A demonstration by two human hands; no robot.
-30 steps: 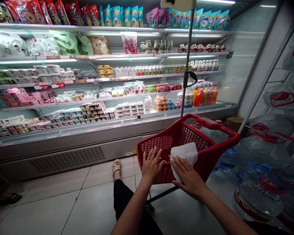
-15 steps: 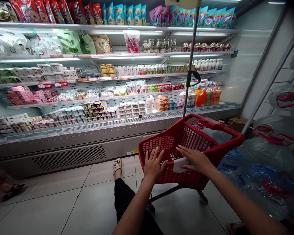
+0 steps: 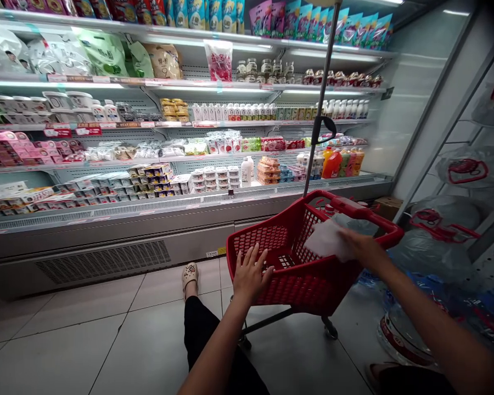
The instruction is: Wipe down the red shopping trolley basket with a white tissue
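Note:
A red shopping cart (image 3: 308, 291) with perforated plastic sides stands in front of me, its handle to the upper right. My left hand (image 3: 249, 274) lies with fingers spread over the near left rim of the basket. Above the basket's right side, my right hand (image 3: 360, 247) is closed on a white cloth or tissue (image 3: 327, 238), which is blurred by motion; I cannot tell which it is. The basket's floor (image 3: 282, 260) shows between my hands with nothing on it.
Behind the cart runs a refrigerated shelf case (image 3: 107, 233) stocked with yogurt tubs, bottles and bags. A thin upright pole (image 3: 319, 99) with a black hook rises by the cart. Large water bottles (image 3: 407, 329) with red handles crowd the right side.
My right hand has lifted from the basket's near rim and moved right toward the handle, carrying the white cloth or tissue. My left hand stays at the rim. The view has shifted slightly.

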